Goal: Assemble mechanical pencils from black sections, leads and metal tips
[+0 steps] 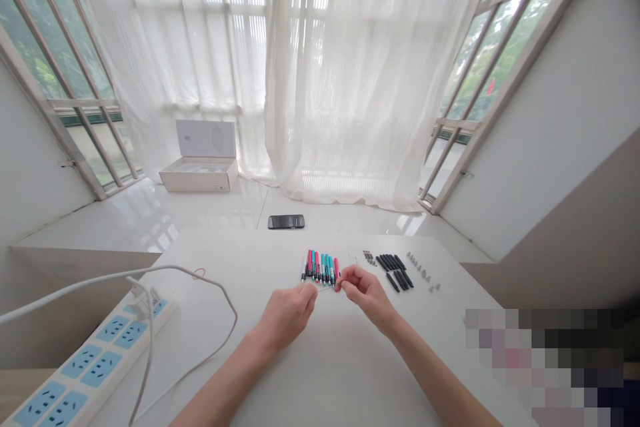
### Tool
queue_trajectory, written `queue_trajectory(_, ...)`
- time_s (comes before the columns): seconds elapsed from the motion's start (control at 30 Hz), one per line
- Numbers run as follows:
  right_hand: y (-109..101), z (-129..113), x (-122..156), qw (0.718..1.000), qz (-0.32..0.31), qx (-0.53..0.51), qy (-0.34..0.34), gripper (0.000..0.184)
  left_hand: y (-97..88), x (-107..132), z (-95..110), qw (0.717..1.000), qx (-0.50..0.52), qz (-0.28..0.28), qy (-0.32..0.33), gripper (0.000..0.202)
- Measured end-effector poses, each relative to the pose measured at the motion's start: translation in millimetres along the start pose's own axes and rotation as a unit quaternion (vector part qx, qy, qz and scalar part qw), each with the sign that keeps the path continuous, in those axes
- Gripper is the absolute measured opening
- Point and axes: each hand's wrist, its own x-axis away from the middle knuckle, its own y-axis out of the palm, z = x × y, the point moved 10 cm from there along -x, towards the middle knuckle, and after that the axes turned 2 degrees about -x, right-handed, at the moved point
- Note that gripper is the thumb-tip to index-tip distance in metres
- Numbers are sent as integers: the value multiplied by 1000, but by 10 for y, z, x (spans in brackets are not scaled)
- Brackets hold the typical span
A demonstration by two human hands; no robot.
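Observation:
My left hand (289, 312) and my right hand (364, 292) meet over a white table (330, 373), both with fingers pinched. Between the fingertips runs a thin pale rod, perhaps a pen refill (326, 288), held at both ends. Just beyond the hands lies a row of pink and teal pens (321, 267). To the right of them lie several black pen barrels (396, 269), a small pile of dark bits (369, 257) and a row of small grey tips (423, 273).
A white and blue power strip (95, 360) with a white cable (200, 280) lies at the table's left. A black phone (286, 221) rests on the floor beyond the table. An open white box (201, 159) stands by the curtained window.

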Motion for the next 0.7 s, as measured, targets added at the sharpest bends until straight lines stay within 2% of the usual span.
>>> queue_trajectory(0.27,86,43,20,999,-23,34,-3,23,13,7,-8,1000,15,1,-3,22)
queue_trajectory(0.4,64,100,16,998,-16,65,-6,18,7,8,-13,1000,30,3,-5,22)
queue_trajectory(0.53,130,156,32,993,-40,113,-2,14,36,14,1,999,35,-6,-4,22)
queue_trajectory(0.7,177,124,55,987,-43,154,-23,10,51,21,20,999,29,-15,-4,22)
